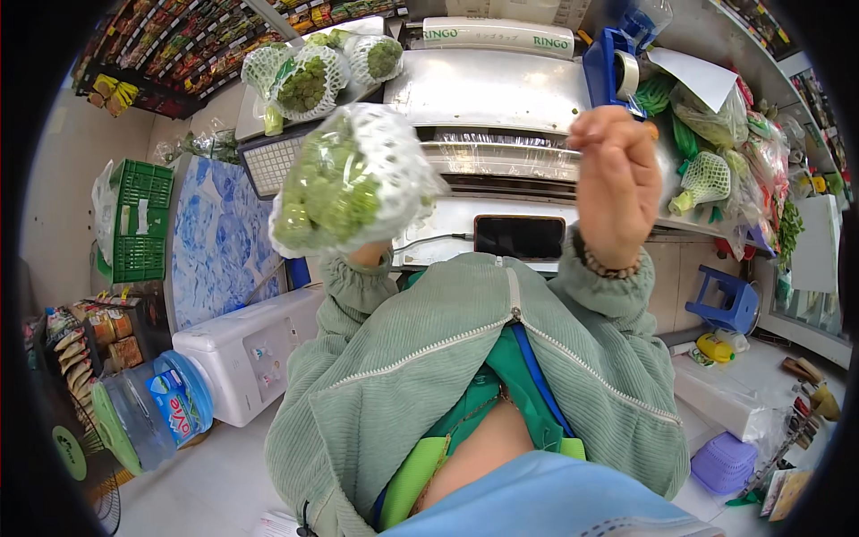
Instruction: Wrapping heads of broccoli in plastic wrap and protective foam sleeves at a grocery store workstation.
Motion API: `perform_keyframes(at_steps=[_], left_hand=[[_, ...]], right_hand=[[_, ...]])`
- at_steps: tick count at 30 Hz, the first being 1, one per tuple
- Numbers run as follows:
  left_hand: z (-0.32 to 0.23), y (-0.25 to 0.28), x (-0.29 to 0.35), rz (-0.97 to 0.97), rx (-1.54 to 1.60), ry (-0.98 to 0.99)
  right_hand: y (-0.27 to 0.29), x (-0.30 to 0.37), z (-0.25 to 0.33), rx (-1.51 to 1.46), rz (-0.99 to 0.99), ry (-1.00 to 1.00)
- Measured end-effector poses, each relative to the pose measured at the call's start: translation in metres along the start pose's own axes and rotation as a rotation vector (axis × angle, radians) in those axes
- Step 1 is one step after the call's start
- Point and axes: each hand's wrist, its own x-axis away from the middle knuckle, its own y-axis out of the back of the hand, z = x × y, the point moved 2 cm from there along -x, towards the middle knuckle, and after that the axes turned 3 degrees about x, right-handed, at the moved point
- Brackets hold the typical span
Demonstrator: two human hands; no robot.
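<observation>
In my left hand (369,254) is a broccoli head (327,192), in a white foam net under clear plastic film. The broccoli hides most of that hand; only a bit near the wrist shows below it. My right hand (617,183), with a beaded bracelet at its wrist, is raised over the front of the wrapping machine (488,85). Its fingers are curled together, and whatever they may pinch is too small to make out. A blue tape dispenser (608,67) with a roll of tape stands just beyond it. Several more netted broccoli heads (309,85) rest at the far left.
A film roll (497,38) lies across the machine's back. A phone (519,237) and cable lie near my body. Bagged vegetables (716,116) crowd the right side. On the left are a green crate (143,210) and a water dispenser (246,353); a blue stool (727,298) stands right.
</observation>
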Motion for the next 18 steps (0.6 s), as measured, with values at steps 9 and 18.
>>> perform_keyframes(at_steps=[9,18], left_hand=[[0.121,-0.007,-0.013,-0.268,-0.986,0.246],[0.12,0.011,-0.005,0.499,-2.242,0.529]], right_hand=[[-0.041,-0.005,0.008,0.504,0.272,0.15],[-0.015,0.001,0.011,0.346,0.349,0.13]])
